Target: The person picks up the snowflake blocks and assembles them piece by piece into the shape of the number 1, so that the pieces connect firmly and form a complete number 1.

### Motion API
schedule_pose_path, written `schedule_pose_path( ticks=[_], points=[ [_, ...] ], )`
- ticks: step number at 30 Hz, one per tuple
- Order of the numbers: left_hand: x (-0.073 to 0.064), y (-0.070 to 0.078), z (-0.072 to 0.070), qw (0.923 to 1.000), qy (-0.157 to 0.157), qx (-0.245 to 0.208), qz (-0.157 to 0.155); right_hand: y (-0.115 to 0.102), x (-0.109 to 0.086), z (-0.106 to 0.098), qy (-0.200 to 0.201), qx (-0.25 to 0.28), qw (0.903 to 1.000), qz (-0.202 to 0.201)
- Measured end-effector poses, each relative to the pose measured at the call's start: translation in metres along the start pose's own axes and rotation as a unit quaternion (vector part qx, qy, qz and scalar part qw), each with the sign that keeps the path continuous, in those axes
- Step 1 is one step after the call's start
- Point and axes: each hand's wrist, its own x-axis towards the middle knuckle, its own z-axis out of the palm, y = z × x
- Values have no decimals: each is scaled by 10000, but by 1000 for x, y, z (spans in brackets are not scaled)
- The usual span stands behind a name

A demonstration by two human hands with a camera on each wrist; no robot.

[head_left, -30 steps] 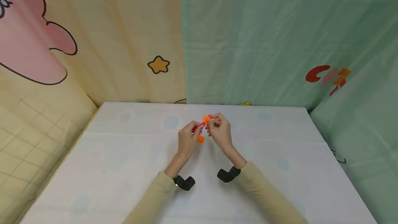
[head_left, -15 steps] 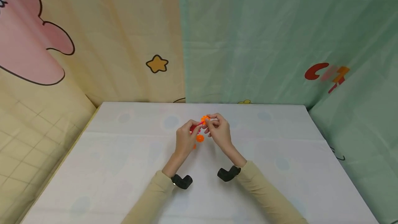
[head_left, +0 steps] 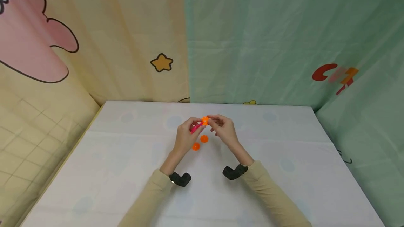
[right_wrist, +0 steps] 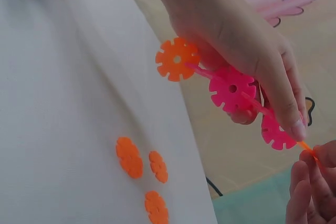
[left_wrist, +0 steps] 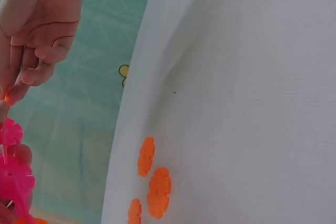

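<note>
- My left hand (head_left: 184, 137), fingers curled, grips the pink chain (head_left: 196, 128).
- Chain's long axis — eight to two o'clock, head view.
- My right hand (head_left: 226, 132) pinches the orange disc (head_left: 205, 118), two-o'clock end.

A screened-off space, room type unclear: beige cartoon-print cloth (head_left: 135, 27) and green lettered cloth (head_left: 252, 45) hang around a white counter (head_left: 104, 171).

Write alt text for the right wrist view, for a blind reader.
A left hand holds a chain of notched pink discs ending in an orange disc; at the other end, a right hand pinches an edge-on orange piece. Three orange discs lie on the white table.
</note>
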Motion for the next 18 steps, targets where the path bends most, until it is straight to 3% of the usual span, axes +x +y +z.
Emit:
schedule_pose_path(
  ticks=[10,18],
  points=[
    [-1,-6,-14,9991,-178,92,-383,-4,0,10,-167,58,9998,136],
    [-6,-12,-28,9975,32,114,-701,1,-1,12,-186,94,9998,62]
  ],
)
